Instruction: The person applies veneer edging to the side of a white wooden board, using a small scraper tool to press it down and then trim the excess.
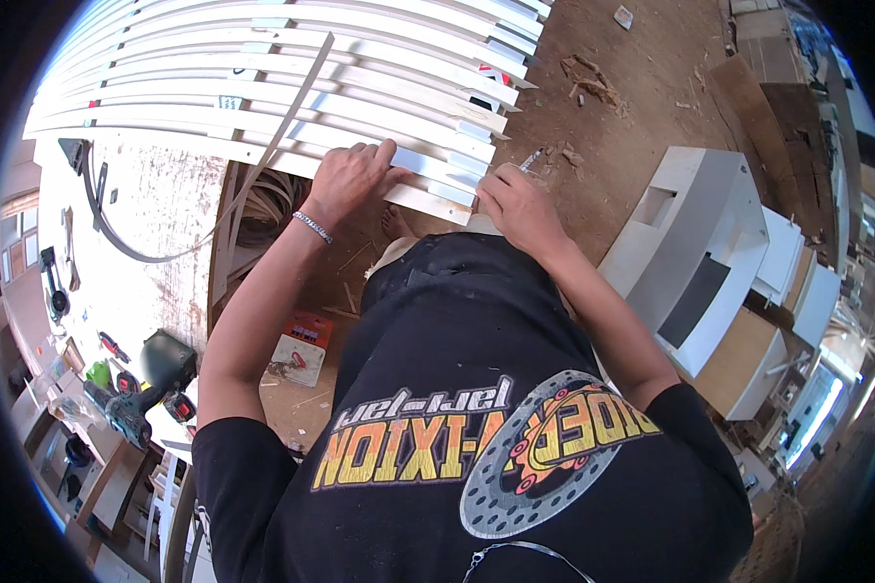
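A person in a black printed T-shirt (pixel 476 428) leans over a panel of long white-painted wooden slats (pixel 292 87) in a workshop. The left hand (pixel 352 180) lies spread and flat, palm down, on the nearest slat of the panel, gripping nothing but pressing the wood. The right hand (pixel 517 204), just right of the left at the panel's near right corner, is closed around a thin pencil-like tool (pixel 532 158) whose tip points at the slat ends; what kind of tool it is cannot be made out.

A thin strip of pale wood (pixel 292 117) lies slantwise across the panel, running down toward the left hand. Left of the panel, a black strap (pixel 117 228) curls over a paint-spattered white desk (pixel 156 262), and farther down on that side rest a dark green cordless drill (pixel 156 374) and small red-handled tools (pixel 114 347). Right of the panel, wood chips (pixel 588 83) litter the brown floor (pixel 632 126) beside a white cabinet carcass (pixel 695 243).

The risks, on this evidence: with only one flat hand steadying it, the slat could shift under the tool and spoil whatever line or mark is being made. The loose strip may slide into the working corner. Fingertips of the left hand sit close to the tool's tip, so a slip could catch them.
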The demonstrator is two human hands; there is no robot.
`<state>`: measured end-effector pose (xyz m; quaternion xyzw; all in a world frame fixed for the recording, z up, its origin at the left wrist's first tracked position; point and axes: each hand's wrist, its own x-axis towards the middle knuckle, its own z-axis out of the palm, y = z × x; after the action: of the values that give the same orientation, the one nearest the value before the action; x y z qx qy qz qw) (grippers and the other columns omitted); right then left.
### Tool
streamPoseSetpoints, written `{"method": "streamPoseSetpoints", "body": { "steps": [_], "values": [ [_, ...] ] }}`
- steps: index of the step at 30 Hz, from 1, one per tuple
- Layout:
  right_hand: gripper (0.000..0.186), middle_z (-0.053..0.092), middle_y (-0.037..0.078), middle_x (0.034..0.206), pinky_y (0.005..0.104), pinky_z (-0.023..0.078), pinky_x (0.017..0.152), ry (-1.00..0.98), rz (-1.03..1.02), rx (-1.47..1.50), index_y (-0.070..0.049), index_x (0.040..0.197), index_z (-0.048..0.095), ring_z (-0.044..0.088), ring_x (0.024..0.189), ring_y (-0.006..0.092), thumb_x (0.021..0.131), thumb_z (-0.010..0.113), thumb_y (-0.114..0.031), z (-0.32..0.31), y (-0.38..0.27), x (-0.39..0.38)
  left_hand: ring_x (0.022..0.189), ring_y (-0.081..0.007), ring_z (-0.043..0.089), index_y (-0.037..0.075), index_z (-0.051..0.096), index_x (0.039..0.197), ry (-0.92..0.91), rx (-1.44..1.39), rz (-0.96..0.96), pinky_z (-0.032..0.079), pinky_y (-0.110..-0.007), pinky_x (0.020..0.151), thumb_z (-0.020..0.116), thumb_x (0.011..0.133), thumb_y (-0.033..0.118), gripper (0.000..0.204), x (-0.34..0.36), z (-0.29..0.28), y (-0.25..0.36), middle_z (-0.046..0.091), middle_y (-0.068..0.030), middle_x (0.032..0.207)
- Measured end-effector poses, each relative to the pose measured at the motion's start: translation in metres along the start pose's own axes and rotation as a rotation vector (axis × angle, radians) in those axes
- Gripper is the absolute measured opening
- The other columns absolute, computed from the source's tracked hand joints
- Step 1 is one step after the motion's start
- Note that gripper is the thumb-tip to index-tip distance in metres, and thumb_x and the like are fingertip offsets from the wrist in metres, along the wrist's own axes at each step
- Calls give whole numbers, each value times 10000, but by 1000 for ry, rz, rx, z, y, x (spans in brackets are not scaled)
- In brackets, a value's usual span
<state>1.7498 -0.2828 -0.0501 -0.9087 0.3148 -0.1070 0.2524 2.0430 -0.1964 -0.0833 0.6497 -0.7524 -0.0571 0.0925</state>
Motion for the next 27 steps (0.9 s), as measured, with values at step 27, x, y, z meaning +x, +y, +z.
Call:
{"method": "streamPoseSetpoints", "body": {
  "steps": [27],
  "values": [
    [105,625,163,1046,481,583,855,-263,-121,-270,-30,981,647,652,1051,348,882,614,-35,1,-33,26,711,-232,739,87,560,966,32,87,0,559,-365,590,577,1044,509,429,-3,1,4,680,-72,689]
  ]
}}
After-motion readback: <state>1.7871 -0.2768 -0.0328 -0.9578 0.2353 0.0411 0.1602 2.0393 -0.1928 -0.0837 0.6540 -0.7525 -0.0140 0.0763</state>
